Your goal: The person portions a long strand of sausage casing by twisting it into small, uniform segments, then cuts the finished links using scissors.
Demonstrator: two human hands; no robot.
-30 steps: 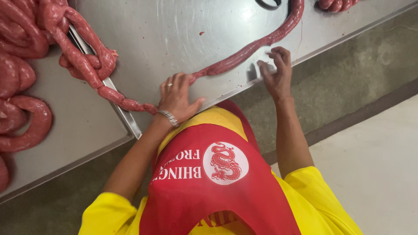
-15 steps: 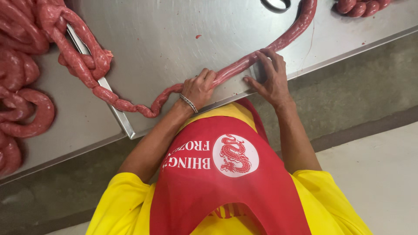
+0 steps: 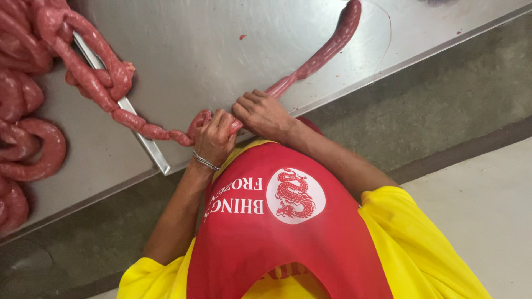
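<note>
At the near edge of the brushed stainless-steel table, the long reddish-pink raw sausage rope is gripped by both hands, which are pressed close together. The left hand, a silver chain bracelet at its wrist, is closed around a bent loop of the rope; the right hand is clamped on the rope just beside it. From the hands the rope is stretched up across the table on one side and led over a flat metal strip to a heaped coil of linked sausages on the other. A red apron is worn over a yellow shirt. Below the table edge, grey concrete floor is seen
</note>
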